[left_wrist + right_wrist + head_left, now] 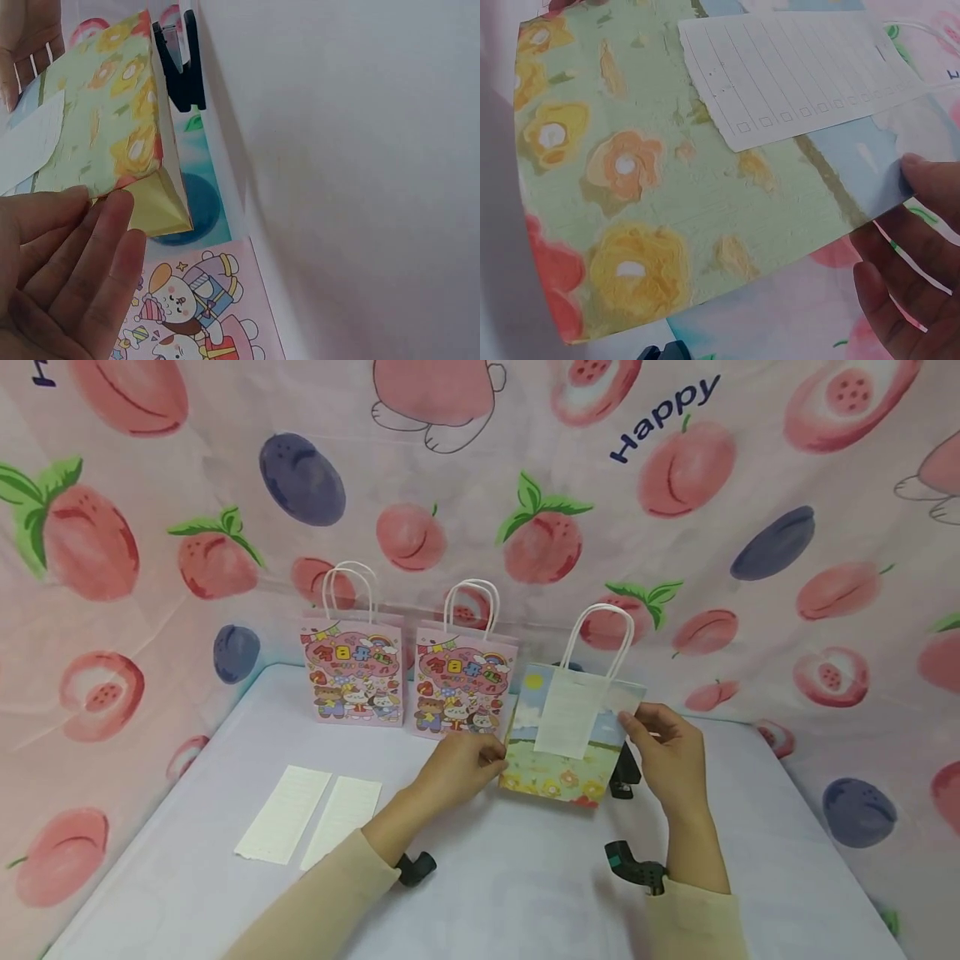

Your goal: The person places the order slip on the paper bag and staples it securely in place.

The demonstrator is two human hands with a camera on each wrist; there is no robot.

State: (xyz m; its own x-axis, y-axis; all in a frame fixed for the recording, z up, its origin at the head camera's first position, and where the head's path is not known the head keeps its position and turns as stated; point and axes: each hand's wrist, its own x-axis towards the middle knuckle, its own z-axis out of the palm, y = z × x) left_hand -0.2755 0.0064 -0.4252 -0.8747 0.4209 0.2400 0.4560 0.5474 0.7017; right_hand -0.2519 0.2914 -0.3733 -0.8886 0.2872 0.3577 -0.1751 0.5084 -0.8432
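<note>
Pink printed fabric, the backdrop [480, 485], stands behind a white-covered table [525, 893]. The floral bag [558, 774] is over the table right of centre, between both hands. Its long axis runs from the base, nearer the person, up to the handle end; the body is tilted. The left hand [463, 767] is nearer the base and pinches the lower left edge between thumb and fingertips. The right hand [671, 756] is nearer the handles and pinches the right edge, thumb on the front face, fingers behind.

Bag material: thin paper, flat rectangular face, painterly flower print, pale yellow side panel. Two pink paper bags, left [354, 672] and middle [465, 689], stand upright to its left.

A ruled white slip [567, 714] with small check boxes and a ragged lower edge lies on the floral bag's upper face. Two loose slips, outer [285, 814] and inner [342, 818], lie flat at table left. Smaller items: white looped handles [607, 607]; a black V-shaped tool [184, 90], possibly a stapler, behind the bag.
</note>
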